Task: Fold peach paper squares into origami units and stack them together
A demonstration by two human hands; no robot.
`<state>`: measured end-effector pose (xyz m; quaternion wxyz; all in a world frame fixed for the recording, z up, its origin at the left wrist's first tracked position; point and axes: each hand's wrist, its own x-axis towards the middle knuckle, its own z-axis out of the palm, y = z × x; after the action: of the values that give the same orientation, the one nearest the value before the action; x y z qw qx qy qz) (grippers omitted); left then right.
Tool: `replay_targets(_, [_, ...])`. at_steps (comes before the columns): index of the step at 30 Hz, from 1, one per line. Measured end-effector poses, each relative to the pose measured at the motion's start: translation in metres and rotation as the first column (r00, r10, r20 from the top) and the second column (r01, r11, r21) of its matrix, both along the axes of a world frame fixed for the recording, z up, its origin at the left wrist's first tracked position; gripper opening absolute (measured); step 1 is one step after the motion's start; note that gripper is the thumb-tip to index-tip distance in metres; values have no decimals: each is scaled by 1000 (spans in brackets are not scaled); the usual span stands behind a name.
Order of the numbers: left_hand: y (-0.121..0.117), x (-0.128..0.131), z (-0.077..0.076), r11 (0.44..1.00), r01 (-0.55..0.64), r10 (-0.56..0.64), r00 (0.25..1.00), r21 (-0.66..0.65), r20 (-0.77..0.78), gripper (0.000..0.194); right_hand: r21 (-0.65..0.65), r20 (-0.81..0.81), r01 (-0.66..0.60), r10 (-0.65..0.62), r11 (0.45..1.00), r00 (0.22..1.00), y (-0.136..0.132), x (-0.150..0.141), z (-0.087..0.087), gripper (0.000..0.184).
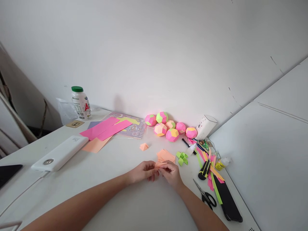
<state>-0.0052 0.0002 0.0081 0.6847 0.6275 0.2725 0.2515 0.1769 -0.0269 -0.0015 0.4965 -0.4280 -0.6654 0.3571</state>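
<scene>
Between my left hand (143, 171) and my right hand (172, 175) is a small piece of peach paper (159, 165), pinched by the fingers of both. Its exact shape is partly hidden by my fingertips. Just beyond the hands lie several peach paper pieces (166, 155) in a loose stack. A folded peach paper piece (144, 146) stands alone farther left. Right of the stack sit several folded green paper pieces (182, 158). Along the wall rests a cluster of many-sided paper balls (172, 135) in pink, green, yellow and peach.
Scissors (204, 194), a utility knife (204, 170), paper strips (218, 173) and a black case (227, 200) lie at right. A glue bottle (221, 163) stands behind. Left are pink paper sheets (102, 128), a white power bank (61, 153) and a green-capped bottle (81, 104).
</scene>
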Motion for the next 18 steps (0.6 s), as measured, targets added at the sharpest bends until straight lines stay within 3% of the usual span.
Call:
replay_targets(9, [1, 6, -6, 998, -67, 67, 997, -17, -24, 28, -35, 2, 58, -58, 998, 998, -2, -1, 0, 7])
replay_targets(18, [0, 6, -8, 994, -97, 96, 995, -44, -10, 30, -70, -44, 19, -22, 997, 999, -5, -3, 1, 8])
